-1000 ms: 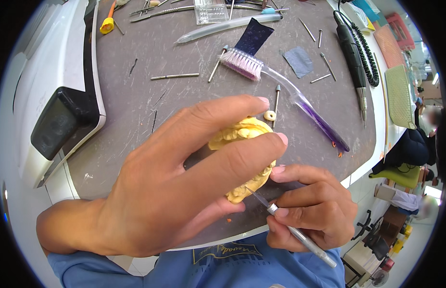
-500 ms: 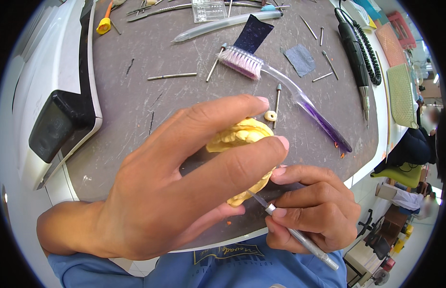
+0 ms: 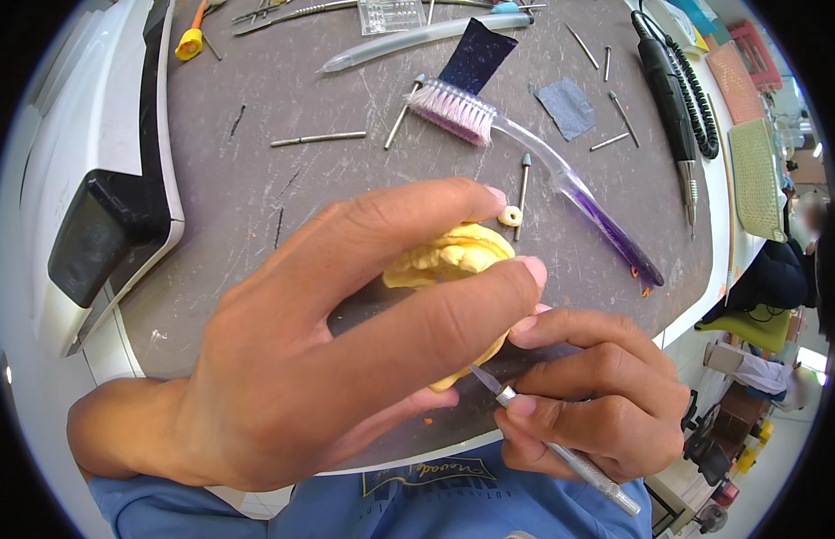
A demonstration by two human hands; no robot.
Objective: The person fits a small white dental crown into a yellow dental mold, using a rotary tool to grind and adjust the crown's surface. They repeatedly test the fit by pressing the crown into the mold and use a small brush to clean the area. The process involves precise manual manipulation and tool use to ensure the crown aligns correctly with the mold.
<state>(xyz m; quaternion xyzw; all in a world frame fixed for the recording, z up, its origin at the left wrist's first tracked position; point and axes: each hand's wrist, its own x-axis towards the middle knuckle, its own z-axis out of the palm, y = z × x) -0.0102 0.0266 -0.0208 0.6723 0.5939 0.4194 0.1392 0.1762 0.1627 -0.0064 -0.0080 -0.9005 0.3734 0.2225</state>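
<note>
bright, fairly even light is covering the grey tabletop (image 3: 220, 207); its main source is lying out of view. soft shade is darkening the surface beneath the left hand (image 3: 292, 350). small highlights are glinting on the metal knife handle (image 3: 595, 478) and the clear brush neck (image 3: 527, 136). a white patch (image 3: 810, 361) is glaring at far right. the hands are appearing sharp; the distant background (image 3: 737, 418) is looking soft. straight edges are bowing toward the black rim.

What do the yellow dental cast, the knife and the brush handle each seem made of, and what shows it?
Yellow dental cast: probably plaster or dental stone; opaque and mostly dull.
Knife: apparently metal; silvery sheen, with a finely textured grip.
Brush handle: likely plastic; glossy and see-through, clear toward the bristles, purple toward the end.
</note>
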